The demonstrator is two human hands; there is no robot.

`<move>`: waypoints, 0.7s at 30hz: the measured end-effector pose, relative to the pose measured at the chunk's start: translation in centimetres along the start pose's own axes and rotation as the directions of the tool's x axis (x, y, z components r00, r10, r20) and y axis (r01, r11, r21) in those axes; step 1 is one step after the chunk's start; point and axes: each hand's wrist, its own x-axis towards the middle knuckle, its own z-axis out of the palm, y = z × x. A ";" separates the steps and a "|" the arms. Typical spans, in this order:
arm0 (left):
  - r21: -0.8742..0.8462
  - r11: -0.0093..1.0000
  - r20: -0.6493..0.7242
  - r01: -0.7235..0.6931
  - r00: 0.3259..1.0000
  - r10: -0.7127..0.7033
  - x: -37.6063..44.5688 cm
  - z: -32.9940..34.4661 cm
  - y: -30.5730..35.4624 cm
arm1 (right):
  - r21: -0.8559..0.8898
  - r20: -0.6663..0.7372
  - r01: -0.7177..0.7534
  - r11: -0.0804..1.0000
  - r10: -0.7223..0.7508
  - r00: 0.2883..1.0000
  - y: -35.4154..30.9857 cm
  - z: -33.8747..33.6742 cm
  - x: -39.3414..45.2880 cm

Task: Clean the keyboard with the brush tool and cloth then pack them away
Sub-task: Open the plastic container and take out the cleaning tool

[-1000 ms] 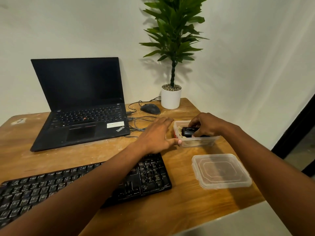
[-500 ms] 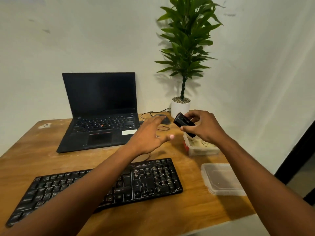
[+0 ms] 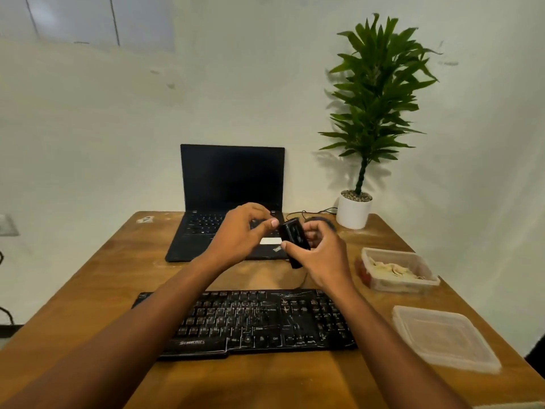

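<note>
Scuffed wooden table [image 3: 124, 270], matt black plastic keyboard [image 3: 253, 320], translucent plastic container [image 3: 398, 271] and lid [image 3: 445, 338]

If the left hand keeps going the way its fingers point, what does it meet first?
Probably the black brush tool gripped by the right hand; the left hand points right at its upper end, though depth is unclear.
</note>
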 end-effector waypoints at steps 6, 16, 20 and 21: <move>0.006 0.994 0.069 0.110 0.992 -0.110 -0.6 -2.1 -1.4 | 0.056 -0.088 0.015 0.998 -0.010 0.996 -1.4 3.9 -2.4; 0.000 0.990 0.152 0.141 0.979 -0.139 -1.3 -3.8 -1.2 | 0.217 -0.050 -0.071 0.974 0.083 0.995 -1.4 6.6 -3.9; 0.015 0.992 0.165 0.123 0.978 -0.124 -1.1 -4.8 -0.7 | 0.488 0.155 -0.208 0.848 0.150 0.976 -1.5 6.0 -4.3; 0.019 0.992 0.171 0.122 0.977 -0.124 -1.0 -5.0 -0.6 | 0.522 0.194 -0.234 0.820 0.153 0.969 -1.7 5.8 -4.4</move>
